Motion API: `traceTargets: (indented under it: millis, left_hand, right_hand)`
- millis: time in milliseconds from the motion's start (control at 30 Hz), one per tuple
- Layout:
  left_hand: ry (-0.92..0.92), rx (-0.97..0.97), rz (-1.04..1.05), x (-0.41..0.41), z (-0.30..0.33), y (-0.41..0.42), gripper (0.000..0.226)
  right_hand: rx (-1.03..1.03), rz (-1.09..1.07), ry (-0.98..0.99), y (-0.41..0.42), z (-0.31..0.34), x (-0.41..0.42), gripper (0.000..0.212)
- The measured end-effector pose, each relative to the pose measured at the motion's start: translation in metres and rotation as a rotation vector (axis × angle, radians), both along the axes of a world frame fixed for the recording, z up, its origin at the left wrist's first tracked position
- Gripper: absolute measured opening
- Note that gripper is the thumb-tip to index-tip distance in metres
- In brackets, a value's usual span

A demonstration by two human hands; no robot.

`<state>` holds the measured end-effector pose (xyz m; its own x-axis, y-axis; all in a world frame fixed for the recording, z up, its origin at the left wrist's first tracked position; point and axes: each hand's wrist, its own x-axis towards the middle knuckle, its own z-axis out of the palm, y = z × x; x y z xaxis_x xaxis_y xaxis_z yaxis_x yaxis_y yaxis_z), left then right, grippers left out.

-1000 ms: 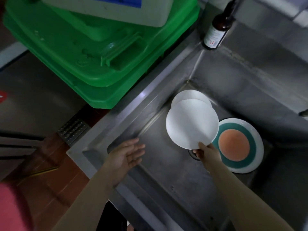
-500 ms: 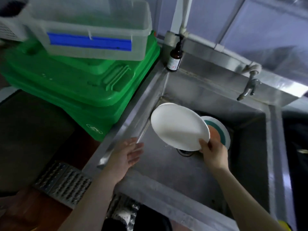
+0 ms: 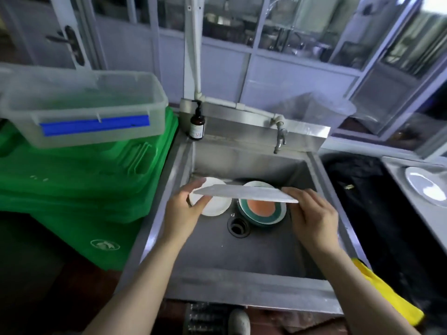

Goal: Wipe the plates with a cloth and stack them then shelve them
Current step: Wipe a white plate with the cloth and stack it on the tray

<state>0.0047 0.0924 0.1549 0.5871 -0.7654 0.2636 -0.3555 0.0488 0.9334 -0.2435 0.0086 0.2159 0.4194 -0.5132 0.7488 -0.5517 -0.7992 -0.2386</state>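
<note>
I hold a white plate [image 3: 244, 192] nearly edge-on above the steel sink [image 3: 244, 252]. My left hand [image 3: 183, 209] grips its left rim and my right hand [image 3: 312, 213] grips its right rim. Below it in the basin lie another white plate [image 3: 215, 205] on the left and a plate with a teal ring and orange centre [image 3: 262, 209] on the right. A yellow cloth [image 3: 384, 293] hangs at the sink's near right corner. One more white plate [image 3: 425, 187] sits on the counter at far right.
Stacked green crates [image 3: 79, 180] carry a clear plastic tub [image 3: 82, 107] left of the sink. A brown pump bottle [image 3: 197, 124] and a tap [image 3: 280, 136] stand at the sink's back edge. A black surface [image 3: 377, 213] lies to the right. The drain [image 3: 238, 227] sits mid-basin.
The view rose from the basin to the whole sink. My right hand lifted the white plate and tilted it edge-on; my left hand, empty before, now grips its left rim.
</note>
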Motion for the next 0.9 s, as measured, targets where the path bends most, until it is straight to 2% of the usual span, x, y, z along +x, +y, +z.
traceTargets:
  millis: [67,233,367,500,633,700,733,833,900]
  left_hand:
    - [-0.181,-0.124,0.004,0.002,0.023,-0.010,0.028]
    - [-0.431,-0.282,-0.060,0.006,0.065,-0.030,0.033]
    - [-0.424,-0.310,-0.081,0.003,0.072,-0.037,0.038]
    - [-0.411,-0.298,-0.093,-0.003,0.080,-0.041,0.043]
    - [-0.421,-0.274,-0.113,-0.013,0.084,-0.047,0.040]
    - [-0.293,-0.225,-0.118,-0.026,0.084,-0.047,0.014]
    - [-0.188,-0.182,-0.138,-0.035,0.084,-0.047,0.005]
    - [0.046,-0.032,-0.191,-0.059,0.075,-0.051,0.030]
    - [0.222,0.030,-0.256,-0.074,0.071,-0.054,0.023]
  right_hand:
    - [-0.063,-0.027,-0.026,0.001,0.018,-0.004,0.033]
    - [-0.127,-0.069,-0.121,-0.005,0.048,-0.016,0.033]
    - [-0.117,-0.051,-0.184,-0.007,0.053,-0.023,0.025]
    - [-0.096,-0.052,-0.194,-0.013,0.056,-0.029,0.030]
    - [0.016,-0.096,-0.195,-0.017,0.058,-0.040,0.027]
    - [0.142,-0.171,-0.214,-0.019,0.055,-0.048,0.009]
    - [0.242,-0.209,-0.227,-0.022,0.052,-0.053,0.009]
    - [0.523,-0.207,-0.288,-0.033,0.036,-0.072,0.017]
    - [0.682,-0.128,-0.410,-0.040,0.026,-0.083,0.021]
